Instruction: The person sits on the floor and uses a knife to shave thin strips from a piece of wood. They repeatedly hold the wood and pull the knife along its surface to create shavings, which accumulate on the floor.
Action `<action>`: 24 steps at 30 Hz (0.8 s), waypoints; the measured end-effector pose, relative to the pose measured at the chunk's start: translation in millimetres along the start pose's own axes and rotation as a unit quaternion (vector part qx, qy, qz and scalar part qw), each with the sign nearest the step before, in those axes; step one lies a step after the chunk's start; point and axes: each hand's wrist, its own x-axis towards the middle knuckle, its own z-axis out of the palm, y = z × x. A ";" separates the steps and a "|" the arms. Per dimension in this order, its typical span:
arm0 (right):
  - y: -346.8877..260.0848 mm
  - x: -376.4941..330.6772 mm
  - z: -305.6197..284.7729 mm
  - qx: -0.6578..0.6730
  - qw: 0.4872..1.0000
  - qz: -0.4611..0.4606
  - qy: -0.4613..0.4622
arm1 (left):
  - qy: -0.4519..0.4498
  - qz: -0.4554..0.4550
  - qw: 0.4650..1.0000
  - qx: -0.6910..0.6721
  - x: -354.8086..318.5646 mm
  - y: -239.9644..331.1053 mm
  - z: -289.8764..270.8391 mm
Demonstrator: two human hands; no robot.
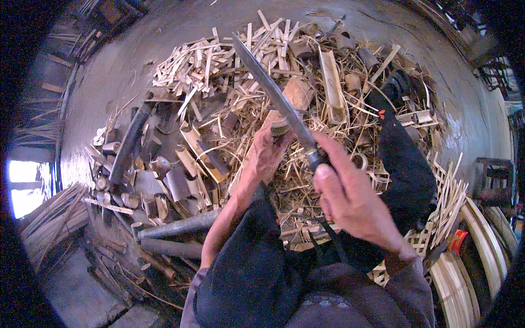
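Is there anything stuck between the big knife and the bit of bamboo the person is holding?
Nothing visible. The right hand holds the long knife by its handle, and the blade lies right across the top of the bamboo piece that the left hand grips. Loose bamboo scraps lie on the ground beyond, not between them.

- Your left hand (266,154) and right hand (350,199) sit hemmed in by a dense heap of pale split bamboo strips and shavings (219,82).
- The long grey steel blade (273,93) slants across the way ahead.
- Bare grey concrete floor (109,71) lies open beyond the heap's left side.
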 end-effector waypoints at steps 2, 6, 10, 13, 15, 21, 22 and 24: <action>4.2 -2.6 9.6 -0.010 0.999 -0.031 0.035 | 0.002 -0.023 0.999 -0.039 2.8 -3.6 1.3; 13.6 -2.0 25.5 -0.043 0.994 -0.062 0.075 | 0.026 -0.092 0.994 -0.049 -1.6 11.6 -3.2; 28.0 6.8 20.0 -0.075 0.986 -0.074 0.129 | 0.020 -0.106 0.994 0.031 5.1 49.7 9.5; 25.1 22.8 27.3 -0.100 0.966 -0.155 0.179 | 0.059 -0.114 0.991 0.023 -1.6 56.6 -2.8; 1.7 20.0 12.6 -0.097 0.958 -0.193 0.187 | 0.034 -0.125 0.992 -0.004 11.6 78.0 -3.4; 33.2 31.0 25.7 -0.080 0.993 -0.065 0.055 | 0.013 -0.077 0.941 0.328 1.1 89.9 -88.5; 22.3 29.8 29.2 -0.049 0.997 -0.057 0.030 | 0.054 -0.076 0.911 0.401 3.8 119.1 -102.9; 26.0 26.6 20.5 -0.085 0.993 -0.044 0.065 | 0.164 0.074 0.877 0.445 52.8 177.3 -78.4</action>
